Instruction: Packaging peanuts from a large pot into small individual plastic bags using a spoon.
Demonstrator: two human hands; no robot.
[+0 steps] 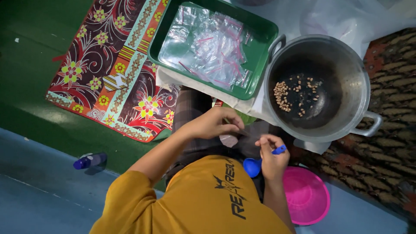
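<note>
Just below the frame's centre, the left hand (213,123) pinches the top of a small clear bag (229,139), fingers closed on it. Beside it, the right hand (272,157) grips a blue scoop (255,164) by its handle, fingers curled shut. At upper right sits a metal pot (346,65) with a few peanuts (291,94) inside. A green tray (260,30) of empty zip bags (212,45) lies at top centre, and a pink bowl (308,197) sits at lower right.
</note>
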